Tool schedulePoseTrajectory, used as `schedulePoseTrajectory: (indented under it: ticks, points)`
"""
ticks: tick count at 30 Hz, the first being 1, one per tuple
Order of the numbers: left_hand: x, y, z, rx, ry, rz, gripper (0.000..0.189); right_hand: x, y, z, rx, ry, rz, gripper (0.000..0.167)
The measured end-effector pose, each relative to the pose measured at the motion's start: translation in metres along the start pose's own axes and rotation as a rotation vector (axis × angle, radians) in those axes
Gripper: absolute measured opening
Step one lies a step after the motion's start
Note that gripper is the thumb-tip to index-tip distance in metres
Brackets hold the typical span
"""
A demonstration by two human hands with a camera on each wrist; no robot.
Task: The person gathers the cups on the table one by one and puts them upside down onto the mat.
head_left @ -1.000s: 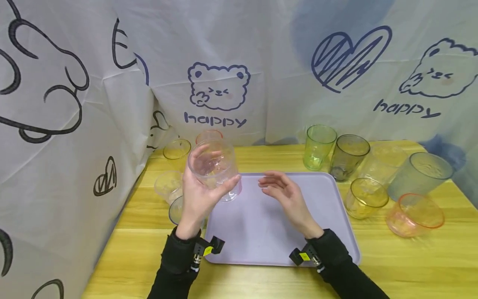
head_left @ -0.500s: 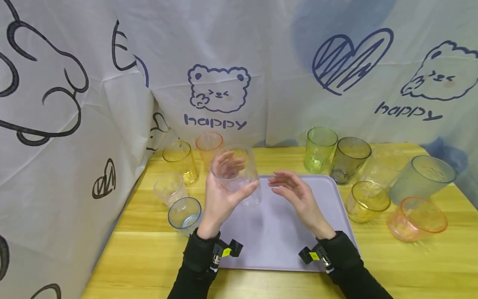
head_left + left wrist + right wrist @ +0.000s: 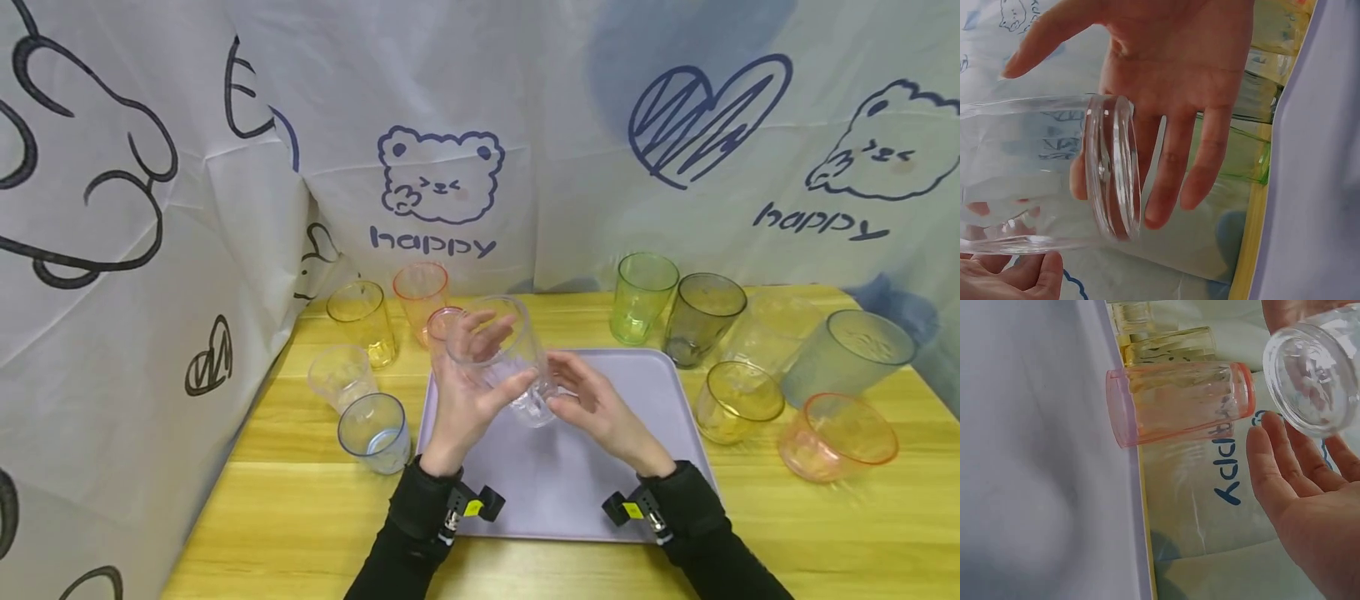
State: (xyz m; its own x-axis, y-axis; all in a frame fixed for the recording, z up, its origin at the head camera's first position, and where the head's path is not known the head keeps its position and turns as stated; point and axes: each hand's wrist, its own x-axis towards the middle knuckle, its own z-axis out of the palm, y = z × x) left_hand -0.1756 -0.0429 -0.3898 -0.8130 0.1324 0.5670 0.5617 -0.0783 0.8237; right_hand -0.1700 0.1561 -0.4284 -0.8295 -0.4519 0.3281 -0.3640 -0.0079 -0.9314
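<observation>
My left hand (image 3: 465, 400) grips a clear plastic cup (image 3: 531, 404) above the tray. The cup tilts, its base toward my right hand (image 3: 607, 417). That hand has relaxed, spread fingers beside the cup's base; whether they touch it, I cannot tell. In the left wrist view the cup (image 3: 1029, 150) lies between the left hand's fingers (image 3: 1047, 275) and the right palm. A pink cup (image 3: 1185, 403), its base over the tray's edge in the right wrist view, is partly hidden behind my left hand in the head view. Beneath is a pale purple tray (image 3: 555, 492).
On the table's left stand a yellow cup (image 3: 378, 337), an orange-rimmed cup (image 3: 420, 304), a clear cup (image 3: 341, 383) and a blue-rimmed cup (image 3: 386, 450). Several more stand right of the tray, including a green cup (image 3: 637, 308) and an orange cup (image 3: 817, 454). Printed cloth (image 3: 562, 208) hangs behind.
My left hand has carried the clear cup rightward, so its base is now by the right fingers. The right hand shifted slightly right. The pink cup's rim now shows behind the left hand.
</observation>
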Motion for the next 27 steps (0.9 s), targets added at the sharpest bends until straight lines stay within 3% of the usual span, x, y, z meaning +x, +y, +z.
schedulePoseTrajectory:
  ticks: [4,10,17,22,27]
  points:
    - [-0.002,-0.003,0.005,-0.040,-0.021,-0.041,0.097,-0.002,-0.002,0.002,0.001,-0.027,0.053,0.065]
    - [-0.007,-0.009,0.013,-0.079,-0.057,-0.056,0.097,-0.005,-0.003,0.002,-0.052,0.012,0.088,0.076]
    - [-0.008,-0.007,0.019,-0.123,-0.094,-0.159,0.107,-0.002,-0.002,0.002,0.040,0.015,0.038,0.080]
    - [-0.006,-0.006,0.016,-0.121,-0.098,-0.183,0.111,-0.001,-0.003,0.000,0.022,0.021,0.006,0.075]
    - [-0.005,-0.004,0.011,-0.080,-0.083,-0.195,0.118,-0.003,-0.006,-0.007,-0.069,0.019,0.001,0.076]
